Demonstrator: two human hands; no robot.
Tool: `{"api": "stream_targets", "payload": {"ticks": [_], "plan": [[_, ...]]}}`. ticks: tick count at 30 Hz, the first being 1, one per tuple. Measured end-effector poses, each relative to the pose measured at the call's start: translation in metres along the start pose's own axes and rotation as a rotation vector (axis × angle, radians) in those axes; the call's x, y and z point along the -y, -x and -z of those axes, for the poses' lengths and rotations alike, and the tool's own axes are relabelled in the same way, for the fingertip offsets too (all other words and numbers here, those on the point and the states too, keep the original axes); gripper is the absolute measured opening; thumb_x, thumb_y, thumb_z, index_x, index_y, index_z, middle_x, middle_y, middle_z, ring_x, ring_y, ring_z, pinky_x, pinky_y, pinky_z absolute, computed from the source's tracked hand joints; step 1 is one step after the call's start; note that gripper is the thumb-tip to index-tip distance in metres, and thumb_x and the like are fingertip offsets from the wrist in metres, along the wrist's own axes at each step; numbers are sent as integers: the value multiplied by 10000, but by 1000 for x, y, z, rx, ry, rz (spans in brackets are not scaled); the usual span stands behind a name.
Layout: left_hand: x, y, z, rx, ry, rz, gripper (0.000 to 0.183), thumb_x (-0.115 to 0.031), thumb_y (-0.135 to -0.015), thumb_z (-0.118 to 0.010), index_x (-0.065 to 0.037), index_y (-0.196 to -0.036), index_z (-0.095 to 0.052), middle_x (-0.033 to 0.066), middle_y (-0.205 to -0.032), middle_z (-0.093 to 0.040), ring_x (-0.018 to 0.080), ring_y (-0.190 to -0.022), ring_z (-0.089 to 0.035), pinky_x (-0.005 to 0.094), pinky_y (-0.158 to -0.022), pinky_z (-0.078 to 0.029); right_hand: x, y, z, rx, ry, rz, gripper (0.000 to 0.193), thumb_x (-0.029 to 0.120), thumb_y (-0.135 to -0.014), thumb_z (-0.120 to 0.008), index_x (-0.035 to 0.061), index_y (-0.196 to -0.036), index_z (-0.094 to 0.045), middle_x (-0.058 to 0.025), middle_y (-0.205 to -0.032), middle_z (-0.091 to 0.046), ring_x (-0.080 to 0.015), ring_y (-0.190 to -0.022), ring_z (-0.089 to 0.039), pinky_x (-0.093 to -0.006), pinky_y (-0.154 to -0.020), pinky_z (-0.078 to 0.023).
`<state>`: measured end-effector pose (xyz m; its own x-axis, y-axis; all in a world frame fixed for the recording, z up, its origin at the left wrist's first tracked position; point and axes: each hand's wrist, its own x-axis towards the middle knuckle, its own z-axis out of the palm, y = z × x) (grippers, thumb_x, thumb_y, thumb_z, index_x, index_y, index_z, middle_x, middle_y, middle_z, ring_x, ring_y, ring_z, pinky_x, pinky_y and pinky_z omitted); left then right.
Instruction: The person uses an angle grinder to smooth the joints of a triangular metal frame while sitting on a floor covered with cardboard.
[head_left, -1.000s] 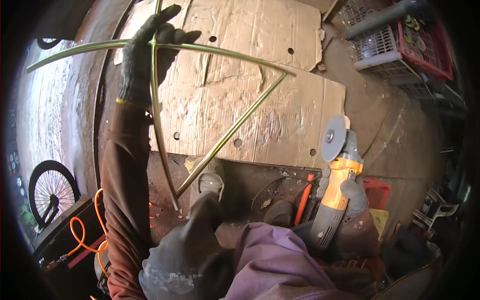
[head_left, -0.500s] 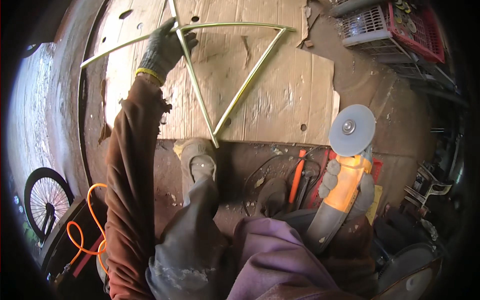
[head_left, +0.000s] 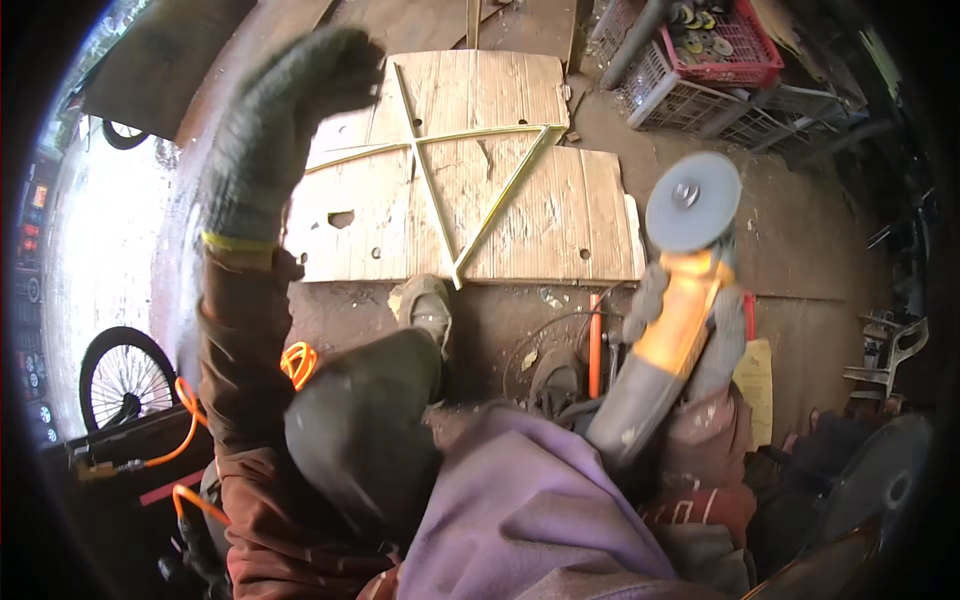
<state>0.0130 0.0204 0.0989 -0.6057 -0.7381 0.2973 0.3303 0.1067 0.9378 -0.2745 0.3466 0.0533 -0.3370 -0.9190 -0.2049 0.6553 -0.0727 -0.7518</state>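
Note:
My right hand [head_left: 724,335], in a grey glove, grips an angle grinder [head_left: 680,320] with an orange and grey body. Its pale round disc [head_left: 694,201] points up and away, apart from any metal. My left hand [head_left: 285,125], in a dark glove with a yellow cuff, is raised at the upper left with fingers stretched and bent to the right. It is somewhat blurred, and nothing shows in it. Beyond lies a frame of thin gold-coloured metal tubes [head_left: 432,200], crossed and forming a triangle, on flattened cardboard [head_left: 350,255]. The raised hand and arm hide its left end.
A red crate of discs [head_left: 720,70] sits over grey crates [head_left: 650,90] at the upper right. Near my shoes lie an orange-handled tool [head_left: 595,345] and a dark cable [head_left: 530,335]. An orange hose [head_left: 185,420] and a bicycle wheel [head_left: 128,385] are at left.
My left hand has let go of the tube frame and lifted up and to the left. The view has shifted. The grinder is still in my right hand.

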Motion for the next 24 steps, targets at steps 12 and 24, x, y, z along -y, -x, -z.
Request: {"api": "stream_targets", "payload": {"ticks": [12, 24], "plan": [[-96, 64, -168, 336, -928, -286, 366, -289, -982, -578, 13, -1151, -699, 150, -1065, -739, 270, -1017, -696, 378, -902, -538, 72, 69, -21, 14, 210, 723, 583, 523, -964, -525, 5, -1233, -529, -159, -938, -626, -271, -795, -629, -442, -727, -558], [-9, 48, -25, 237, -1554, 723, 307, -355, -892, -681, -61, -958, -738, 115, -815, -723, 199, -728, -707, 348, -656, -593, 69, 88, -36, 201, -40, 563, 681, 542, -903, -630, -25, -1265, -527, -196, -968, -652, -324, -831, -661, -463, -754, -578]]}}
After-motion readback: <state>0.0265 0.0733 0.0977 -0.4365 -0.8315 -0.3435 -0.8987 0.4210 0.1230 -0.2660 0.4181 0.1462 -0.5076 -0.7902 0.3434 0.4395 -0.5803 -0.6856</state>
